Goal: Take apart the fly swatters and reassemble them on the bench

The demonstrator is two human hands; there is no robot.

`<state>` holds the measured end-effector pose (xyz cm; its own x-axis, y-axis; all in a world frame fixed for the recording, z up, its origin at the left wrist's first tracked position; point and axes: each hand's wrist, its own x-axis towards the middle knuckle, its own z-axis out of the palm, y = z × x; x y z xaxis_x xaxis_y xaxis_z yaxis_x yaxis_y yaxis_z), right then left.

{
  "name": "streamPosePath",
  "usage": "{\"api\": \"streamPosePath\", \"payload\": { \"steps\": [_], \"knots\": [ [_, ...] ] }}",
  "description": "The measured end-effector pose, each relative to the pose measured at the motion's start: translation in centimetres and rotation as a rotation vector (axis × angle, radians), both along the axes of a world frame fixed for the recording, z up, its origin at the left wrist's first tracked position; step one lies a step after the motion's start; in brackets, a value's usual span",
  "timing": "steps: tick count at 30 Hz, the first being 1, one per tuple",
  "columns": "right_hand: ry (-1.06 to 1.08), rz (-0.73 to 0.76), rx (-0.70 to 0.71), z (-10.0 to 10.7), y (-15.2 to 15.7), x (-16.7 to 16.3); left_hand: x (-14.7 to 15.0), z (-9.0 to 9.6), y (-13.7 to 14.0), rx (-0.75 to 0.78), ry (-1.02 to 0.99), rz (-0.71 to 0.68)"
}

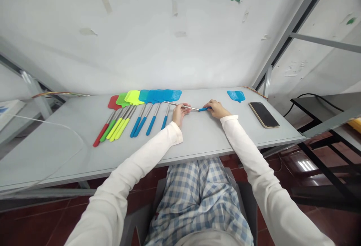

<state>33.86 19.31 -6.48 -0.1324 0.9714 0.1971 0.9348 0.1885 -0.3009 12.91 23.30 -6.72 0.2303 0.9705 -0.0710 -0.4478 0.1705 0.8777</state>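
Observation:
A metal fly swatter rod [194,108] with a blue grip [203,109] lies level between my hands, just above or on the table. My left hand [180,115] is closed around the metal part. The fingers of my right hand [216,110] pinch the end of the blue grip. No swatter head shows on this rod, though its far tip passes close to the blue heads. To the right lies a separate blue swatter head [236,95]. Left of my hands, several fly swatters lie in a row: red [113,103], green [121,100], yellow [134,97] and blue [155,96].
The grey table [197,140] stands against a white wall [197,65]. A phone [264,114] rests on its right side. A thin white cable [70,129] loops over the left part. Metal frame posts [267,80] rise at the right end.

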Motion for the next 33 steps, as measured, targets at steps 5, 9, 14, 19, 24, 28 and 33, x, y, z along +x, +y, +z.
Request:
{"api": "streamPosePath", "payload": {
  "steps": [5,9,14,19,24,28,33],
  "knots": [
    [-0.024,0.000,0.004,0.38,-0.09,-0.04,-0.01,0.00,-0.02,0.025,-0.008,0.004],
    [-0.012,-0.022,0.041,0.31,0.04,0.00,0.05,-0.07,-0.12,0.028,-0.025,-0.002],
    [-0.005,-0.031,0.047,0.10,0.12,0.04,0.12,0.05,-0.21,0.086,-0.027,-0.016],
    [0.021,-0.036,0.049,0.17,0.00,-0.06,0.11,0.17,-0.13,0.081,-0.025,-0.012],
    [0.042,-0.020,0.071,0.32,-0.12,0.04,0.04,-0.01,-0.04,0.028,-0.044,-0.015],
    [0.059,-0.020,0.081,0.66,-0.36,0.08,-0.01,0.07,-0.05,-0.010,-0.070,-0.019],
    [0.087,-0.001,0.091,0.97,-0.46,-0.37,0.01,0.47,-0.24,-0.031,-0.102,0.012]
  ]
}}
